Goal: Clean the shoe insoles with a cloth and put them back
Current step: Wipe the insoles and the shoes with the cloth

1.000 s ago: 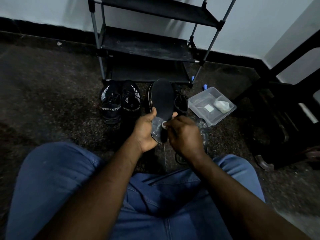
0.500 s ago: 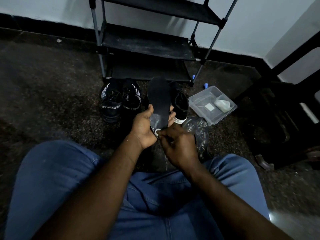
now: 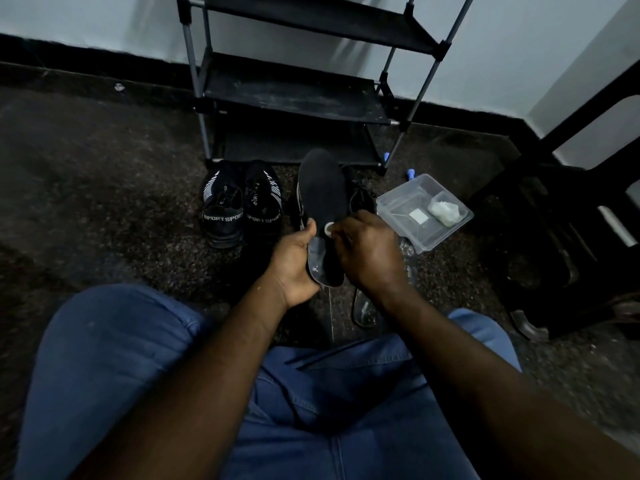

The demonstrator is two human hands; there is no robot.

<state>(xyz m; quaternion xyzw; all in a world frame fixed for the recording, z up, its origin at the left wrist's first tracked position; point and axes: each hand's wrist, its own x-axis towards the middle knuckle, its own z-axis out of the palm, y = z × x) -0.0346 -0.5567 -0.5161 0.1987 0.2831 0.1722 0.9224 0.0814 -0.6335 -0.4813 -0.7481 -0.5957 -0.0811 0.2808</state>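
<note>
"SPORT" is read on the heels of the black sneakers (image 3: 242,211). Right of them the insole (image 3: 323,188) is clasped by the left grip (image 3: 294,265); a white cloth (image 3: 328,229) is pinched against it by the right grip (image 3: 367,251).

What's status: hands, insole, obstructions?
Left hand grips insole heel. Right hand pinches white cloth against insole. Insole held upright. No obstruction seen.

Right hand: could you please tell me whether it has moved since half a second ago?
Yes; the right hand slid away from the person, nearer the clear container.
</note>
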